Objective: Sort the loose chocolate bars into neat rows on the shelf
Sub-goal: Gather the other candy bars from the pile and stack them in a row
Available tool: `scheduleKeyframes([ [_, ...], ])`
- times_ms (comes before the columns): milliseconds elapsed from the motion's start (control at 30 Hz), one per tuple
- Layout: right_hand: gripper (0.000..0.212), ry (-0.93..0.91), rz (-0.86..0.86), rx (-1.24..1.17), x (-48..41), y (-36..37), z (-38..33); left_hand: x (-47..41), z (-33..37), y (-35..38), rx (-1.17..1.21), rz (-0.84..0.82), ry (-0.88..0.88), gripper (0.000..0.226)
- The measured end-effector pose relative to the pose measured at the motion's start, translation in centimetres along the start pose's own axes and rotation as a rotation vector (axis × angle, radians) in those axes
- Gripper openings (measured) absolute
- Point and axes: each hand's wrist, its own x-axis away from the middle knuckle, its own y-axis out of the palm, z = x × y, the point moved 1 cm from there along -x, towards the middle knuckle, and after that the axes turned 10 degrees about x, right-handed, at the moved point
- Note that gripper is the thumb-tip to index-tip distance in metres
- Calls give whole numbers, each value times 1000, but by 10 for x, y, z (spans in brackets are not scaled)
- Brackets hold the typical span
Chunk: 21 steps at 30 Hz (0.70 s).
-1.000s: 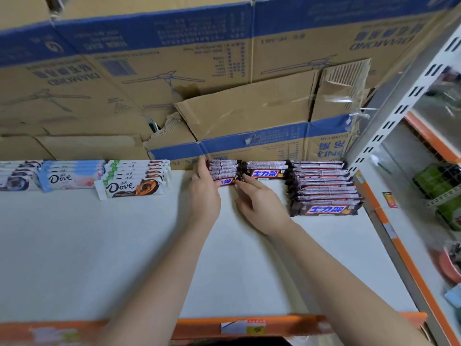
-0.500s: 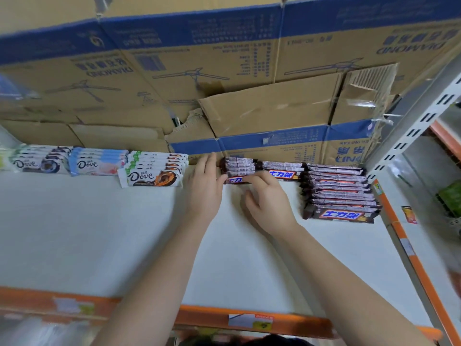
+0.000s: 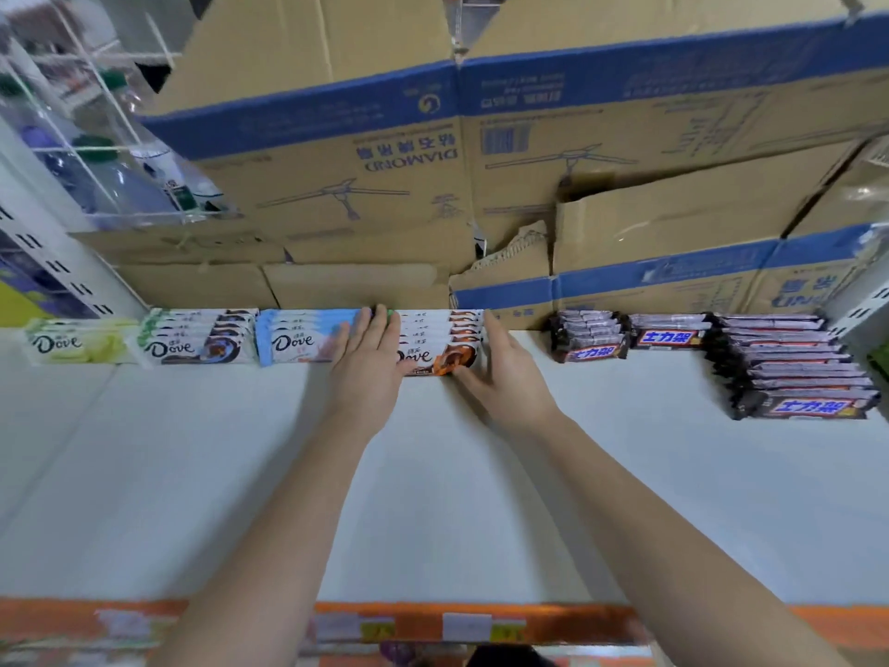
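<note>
I've got L hand (image 3: 368, 373) flat on the left end of the white-and-orange Dove chocolate bar stack (image 3: 445, 346), fingers (image 3: 382, 324) straight & pressed together. R hand (image 3: 505, 377) against its right end, fingers straight, thumb at front corner. Stack sits at back of white shelf (image 3: 433, 498), touching pale-blue Dove bar row (image 3: 298, 337); dark-brown bar rows (image 3: 793, 373) apart, further right.

On the shelf (image 3: 433, 474), one Dove stack (image 3: 447, 341) is sitting between the hands: the left hand (image 3: 370, 365) is lying over its left end, the right hand (image 3: 505, 373) is pressing its right end. Three more Dove stacks (image 3: 197, 337) are lying to its left, three other stacks (image 3: 793, 363) to its right, and boxes (image 3: 365, 185) are standing behind it.
</note>
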Motion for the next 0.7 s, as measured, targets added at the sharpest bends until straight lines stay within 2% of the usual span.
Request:
scheduleKeyframes([
  [233, 70, 68, 103, 14, 0, 14, -13, -10, -13, 9, 58, 25, 114, 65],
  [533, 65, 42, 138, -10, -1, 7, -4, -14, -6, 18, 71, 77, 110, 62],
  [700, 66, 67, 160, -29, 8, -8, 14, -14, 22, 23, 71, 72, 119, 60],
])
